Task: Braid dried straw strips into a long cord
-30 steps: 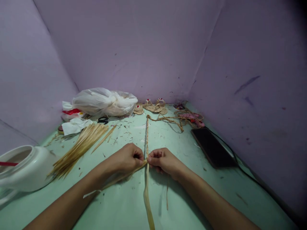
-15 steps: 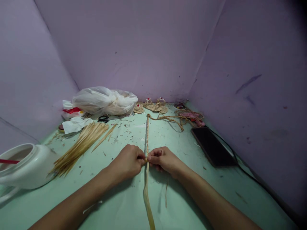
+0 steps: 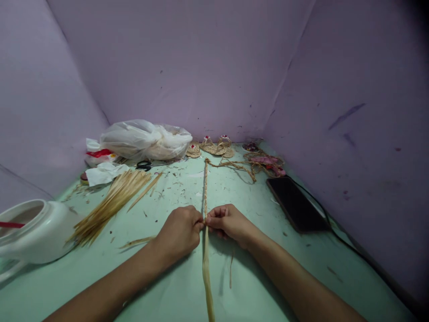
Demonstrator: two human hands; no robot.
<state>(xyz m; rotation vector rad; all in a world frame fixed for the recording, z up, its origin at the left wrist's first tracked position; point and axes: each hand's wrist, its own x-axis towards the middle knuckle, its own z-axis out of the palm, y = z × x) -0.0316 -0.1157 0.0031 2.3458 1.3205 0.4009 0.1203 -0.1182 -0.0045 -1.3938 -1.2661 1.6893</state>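
A thin braid of straw-coloured fibre [image 3: 205, 188] runs straight from the back of the table toward me. At its near end my left hand [image 3: 182, 230] and my right hand [image 3: 229, 223] pinch it from either side, fingertips almost meeting. From between them a flat loose strip [image 3: 207, 277] trails toward the bottom edge. Another strip's end [image 3: 137, 242] sticks out to the left from behind my left wrist. The exact crossing of strands is hidden by my fingers.
Left lie a bundle of dry strips [image 3: 110, 205], a white pot [image 3: 53, 232], black scissors [image 3: 144, 165] and a plastic bag [image 3: 144, 138]. Small woven sandals [image 3: 217, 148] sit by the back wall. Right are tangled cord [image 3: 254, 167], a phone [image 3: 298, 205] and a black cable [image 3: 362, 259].
My left hand has turned slightly, its knuckles a little lower. A strip's end now shows left of my left wrist. My right hand keeps its pinch in nearly the same place.
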